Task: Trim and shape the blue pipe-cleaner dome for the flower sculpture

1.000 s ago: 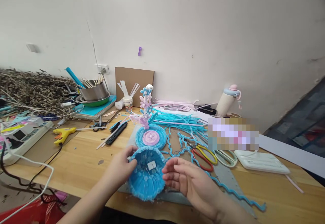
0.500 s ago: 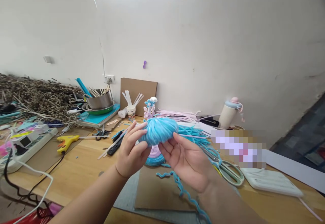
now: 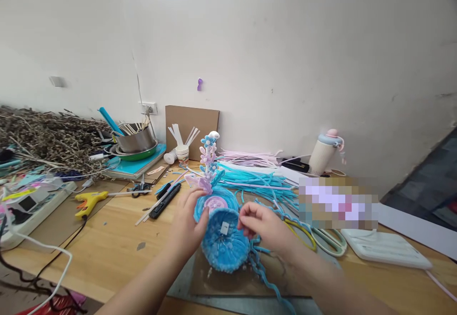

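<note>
A bowl-shaped piece of blue pipe cleaners [image 3: 224, 253] now shows its hollow inside, with a small white square at its centre. It leans in front of a coiled blue base [image 3: 228, 196] with a lilac round middle [image 3: 215, 203]. My left hand [image 3: 189, 222] is at the left side of the base and bowl, its thumb apart from its extended fingers. At the bowl's right rim is my right hand [image 3: 262, 224], its fingers curled together; whatever is between them is hidden. Behind the bowl rises a pipe-cleaner flower stem [image 3: 208, 155] in blue and lilac.
Blue pipe cleaners [image 3: 257, 182] lie behind the hands. Scissors [image 3: 330, 242] and a white flat device [image 3: 385, 251] are on the right, a bottle [image 3: 323, 155] further back. A yellow glue gun [image 3: 89, 202] and black cutter [image 3: 165, 201] lie left. Cardboard [image 3: 257, 277] lies underneath.
The blue bowl came down from between both hands and turned its hollow side towards me. My hands moved apart, and the base with the flower stem is now more visible.
</note>
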